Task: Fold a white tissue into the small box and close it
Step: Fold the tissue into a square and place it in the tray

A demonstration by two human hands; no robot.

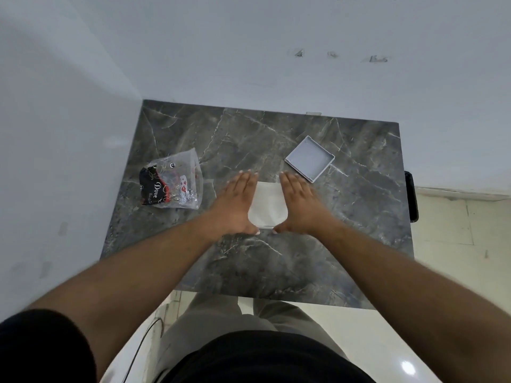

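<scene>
A white tissue [267,203] lies flat in the middle of the dark marble table [249,272]. My left hand [235,205] rests palm down on its left edge, fingers straight and together. My right hand [300,205] presses flat on its right edge in the same way, and the two thumbs almost meet at the tissue's near edge. Whether the box's bottom part sits under the tissue I cannot tell. A shallow white square box part [309,158] lies open side up at the back right, just beyond my right fingertips.
A clear plastic bag [172,185] with dark wrapped sweets lies left of my left hand. White walls close the table at the back and left. A dark object [411,196] hangs past the table's right edge. A tiled floor lies right and below.
</scene>
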